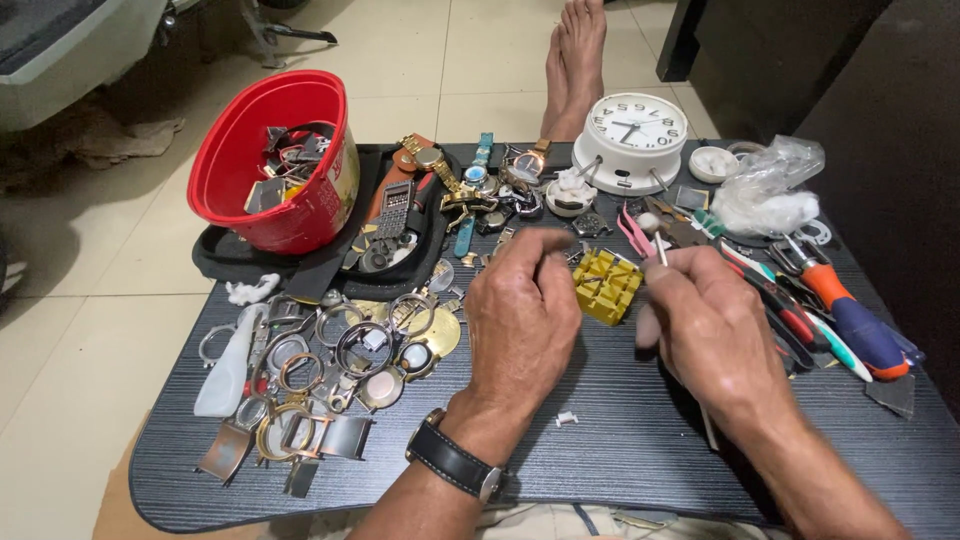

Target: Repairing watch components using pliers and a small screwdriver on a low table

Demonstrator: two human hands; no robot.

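Left hand (522, 310): back to camera, fingers curled inward, thumb and forefinger pinched near the top; whatever sits in the pinch hidden, so grip contents impossible to tell. Black-strapped wristwatch (455, 462) on the wrist.

Right hand (712, 330): closed loosely round a thin metal-tipped tool (660, 250), tip rising above the knuckles, a pale length of handle showing at the left of the fist.

Yellow slotted block (606, 285): on the dark woodgrain tabletop (620, 440), between the two hands, just beside both.

Small pale metal piece (567, 419): alone on the tabletop, below the hands.

Heap of watch cases, bezels and bracelet links (330, 370): left of the left hand.

Red plastic tub (275, 165): tilted, holding watch parts, resting on a black tray (300, 270) with several wristwatches.

White alarm clock (632, 135): far edge, upright.

Orange-and-blue handled screwdriver (850, 315) and red-handled pliers (780, 300): right of the right hand.

Crumpled clear plastic bag (770, 185): far right.

Bare feet (578, 60): on the tiled floor beyond the table.
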